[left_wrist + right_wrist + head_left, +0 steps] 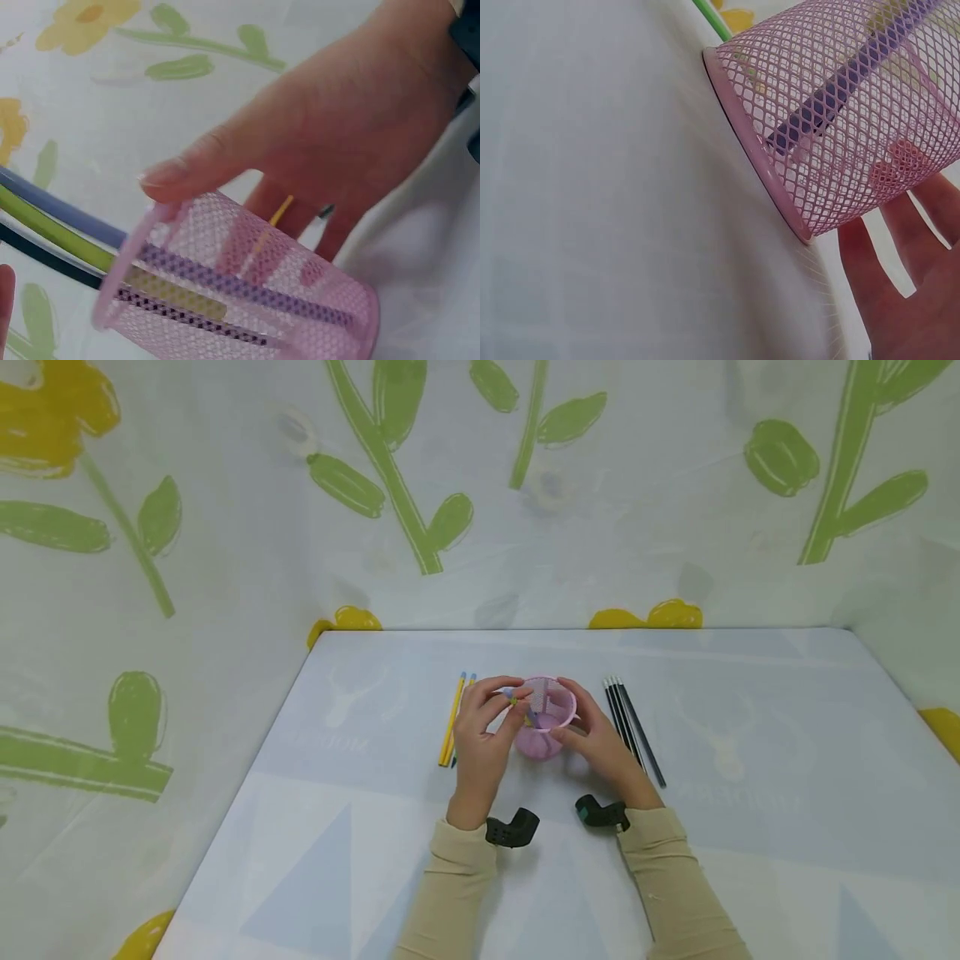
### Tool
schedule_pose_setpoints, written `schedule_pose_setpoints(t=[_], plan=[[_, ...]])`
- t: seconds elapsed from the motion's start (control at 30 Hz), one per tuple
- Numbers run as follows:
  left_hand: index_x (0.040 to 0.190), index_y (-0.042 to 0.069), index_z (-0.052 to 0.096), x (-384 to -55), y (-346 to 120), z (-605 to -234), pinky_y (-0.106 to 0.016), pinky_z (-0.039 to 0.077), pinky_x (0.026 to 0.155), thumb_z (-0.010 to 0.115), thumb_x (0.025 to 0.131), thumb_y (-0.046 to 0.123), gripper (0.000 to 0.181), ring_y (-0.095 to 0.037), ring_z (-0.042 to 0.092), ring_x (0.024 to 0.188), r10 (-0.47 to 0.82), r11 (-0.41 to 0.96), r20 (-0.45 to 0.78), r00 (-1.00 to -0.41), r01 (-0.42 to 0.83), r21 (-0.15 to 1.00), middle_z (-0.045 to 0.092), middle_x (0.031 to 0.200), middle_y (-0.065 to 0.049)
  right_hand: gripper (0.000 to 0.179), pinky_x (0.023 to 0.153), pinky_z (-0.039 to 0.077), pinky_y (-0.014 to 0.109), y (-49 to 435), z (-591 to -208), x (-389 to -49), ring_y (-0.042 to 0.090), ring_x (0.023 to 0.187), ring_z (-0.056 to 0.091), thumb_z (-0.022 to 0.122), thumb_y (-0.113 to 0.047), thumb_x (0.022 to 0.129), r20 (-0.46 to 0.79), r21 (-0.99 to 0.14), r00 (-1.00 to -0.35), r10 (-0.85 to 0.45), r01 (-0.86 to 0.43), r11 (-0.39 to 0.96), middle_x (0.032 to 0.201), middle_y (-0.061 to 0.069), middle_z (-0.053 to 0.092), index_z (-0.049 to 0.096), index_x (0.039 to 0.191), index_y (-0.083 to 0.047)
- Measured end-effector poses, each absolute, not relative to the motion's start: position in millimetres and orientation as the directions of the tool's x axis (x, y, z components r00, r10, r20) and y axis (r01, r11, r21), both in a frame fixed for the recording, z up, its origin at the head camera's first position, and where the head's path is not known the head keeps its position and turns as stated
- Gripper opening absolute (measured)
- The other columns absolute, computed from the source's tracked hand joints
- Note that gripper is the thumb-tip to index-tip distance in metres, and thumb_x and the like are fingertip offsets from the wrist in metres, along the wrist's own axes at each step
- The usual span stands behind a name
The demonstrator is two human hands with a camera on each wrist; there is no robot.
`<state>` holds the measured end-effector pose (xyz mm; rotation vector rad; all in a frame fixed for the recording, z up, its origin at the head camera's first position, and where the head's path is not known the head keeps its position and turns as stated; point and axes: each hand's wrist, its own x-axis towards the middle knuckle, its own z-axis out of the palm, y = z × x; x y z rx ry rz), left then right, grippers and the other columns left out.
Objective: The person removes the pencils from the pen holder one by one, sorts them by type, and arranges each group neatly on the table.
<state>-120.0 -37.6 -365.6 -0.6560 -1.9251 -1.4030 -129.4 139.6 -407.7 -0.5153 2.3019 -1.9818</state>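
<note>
A pink mesh pen cup point(538, 746) stands on the table between both hands. My right hand point(603, 752) holds it from the right, thumb at the near rim and fingers round the far side. Over the cup's left rim, my left hand point(480, 731) pinches slim pens between thumb and fingers. In the left wrist view a blue-violet pen point(64, 204), a yellow-green pen point(60, 234) and a dark pen point(52, 256) slant through the cup's mouth, their lower ends showing through the mesh. Only a fingertip of the left hand appears there, at the left edge.
Yellow pencils point(452, 720) with blue ends lie left of the left hand, partly hidden by it. Several black pencils point(642, 733) lie side by side beyond the right hand. A floral cloth point(637, 535) forms the walls round the table point(750, 877).
</note>
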Motion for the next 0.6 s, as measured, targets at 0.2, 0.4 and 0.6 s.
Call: schedule_pose_setpoints(t=[0.2, 0.4, 0.6], plan=[[0.095, 0.001, 0.067, -107.7, -40.2, -343.6, -0.03, 0.046, 0.075, 0.059, 0.084, 0.004, 0.014, -0.02, 0.055, 0.092, -0.11, 0.128, 0.681, -0.724, 0.669, 0.732, 0.06, 0.096, -0.007, 0.068, 0.098, 0.027, 0.052, 140.8, -411.2, -131.2, 0.033, 0.126, 0.03, 0.06, -0.011, 0.084, 0.149, -0.971, -0.95, -0.274, -0.192, 0.139, 0.142, 0.011, 0.026, 0.023, 0.141, -0.019], [0.1, -0.003, 0.063, -109.1, -50.0, -341.8, -0.026, 0.047, 0.061, 0.051, 0.09, 0.01, 0.02, -0.02, 0.054, 0.074, -0.321, -0.09, 0.517, -0.794, 0.569, 0.818, 0.06, 0.084, -0.013, 0.069, 0.1, 0.025, 0.05, 143.9, -429.5, -140.4, 0.027, 0.127, 0.029, 0.062, -0.017, 0.083, 0.154, -0.973, -0.948, -0.28, -0.195, 0.126, 0.143, 0.003, 0.027, 0.024, 0.139, -0.029], [0.104, -0.001, 0.059, -120.2, -65.5, -357.5, -0.022, 0.044, 0.047, 0.046, 0.094, 0.019, 0.026, -0.02, 0.054, 0.055, -0.428, -0.255, 0.412, -0.804, 0.545, 0.799, 0.059, 0.078, -0.015, 0.068, 0.099, 0.026, 0.051, 143.3, -432.5, -140.8, 0.028, 0.127, 0.03, 0.062, -0.021, 0.083, 0.154, -0.973, -0.947, -0.281, -0.195, 0.127, 0.143, 0.003, 0.027, 0.024, 0.139, -0.032]])
